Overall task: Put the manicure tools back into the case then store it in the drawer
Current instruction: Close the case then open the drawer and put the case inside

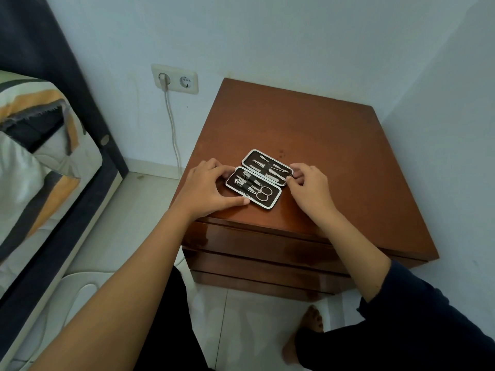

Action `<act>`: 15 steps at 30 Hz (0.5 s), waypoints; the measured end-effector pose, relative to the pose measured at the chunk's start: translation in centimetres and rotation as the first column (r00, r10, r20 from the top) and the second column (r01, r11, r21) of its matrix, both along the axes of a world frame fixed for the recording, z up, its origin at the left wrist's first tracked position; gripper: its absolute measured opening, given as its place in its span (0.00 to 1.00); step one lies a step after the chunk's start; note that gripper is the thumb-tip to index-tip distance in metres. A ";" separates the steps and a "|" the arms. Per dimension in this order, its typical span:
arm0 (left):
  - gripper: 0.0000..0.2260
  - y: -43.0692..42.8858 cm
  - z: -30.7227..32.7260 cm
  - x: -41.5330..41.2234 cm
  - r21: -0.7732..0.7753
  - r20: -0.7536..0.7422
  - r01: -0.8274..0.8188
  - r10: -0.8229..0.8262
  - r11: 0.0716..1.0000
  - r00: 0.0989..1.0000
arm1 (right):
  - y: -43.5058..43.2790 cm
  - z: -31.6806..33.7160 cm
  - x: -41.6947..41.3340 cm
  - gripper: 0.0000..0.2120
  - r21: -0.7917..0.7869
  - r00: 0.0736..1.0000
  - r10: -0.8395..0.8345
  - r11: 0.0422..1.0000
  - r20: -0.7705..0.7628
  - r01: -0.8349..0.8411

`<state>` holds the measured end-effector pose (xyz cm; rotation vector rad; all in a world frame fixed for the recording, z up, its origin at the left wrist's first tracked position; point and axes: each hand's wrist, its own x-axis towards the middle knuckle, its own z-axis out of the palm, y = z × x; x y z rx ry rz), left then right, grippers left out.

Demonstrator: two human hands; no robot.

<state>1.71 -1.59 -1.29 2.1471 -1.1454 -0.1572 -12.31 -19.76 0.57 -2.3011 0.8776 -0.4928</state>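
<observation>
A small dark manicure case [273, 200] with a silver rim lies open flat on the brown wooden nightstand [308, 135]. Its near half holds small scissors [263, 194] and clippers under a black strap; its far half holds several slim metal tools [267, 167]. My left hand [209, 186] rests against the case's left end, thumb along its near edge. My right hand [308, 187] touches the right end of the far half with its fingertips. Closed drawer fronts [257, 245] are stacked below the nightstand top.
A bed with patterned bedding [40, 135] and a dark frame stands to the left. A double wall socket [175, 79] with a white cable plugged in sits behind the nightstand's left side. My legs and a bare foot [312, 319] are on the white tiled floor below.
</observation>
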 end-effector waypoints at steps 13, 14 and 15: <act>0.27 -0.1 0.1 -0.2 -0.010 -0.020 -0.015 0.015 1.000 1.000 | -1.8 1.6 3.0 0.07 0.219 0.992 -0.085 0.974 0.094 0.063; 0.28 -0.2 0.1 -0.2 0.007 -0.007 -0.020 0.020 1.000 1.000 | -1.6 2.1 2.8 0.06 0.220 0.984 -0.065 0.975 0.163 0.028; 0.29 -0.3 0.0 -0.2 0.021 0.008 -0.024 0.024 0.999 1.000 | -1.2 2.5 2.3 0.06 0.195 0.976 -0.026 0.981 0.216 -0.018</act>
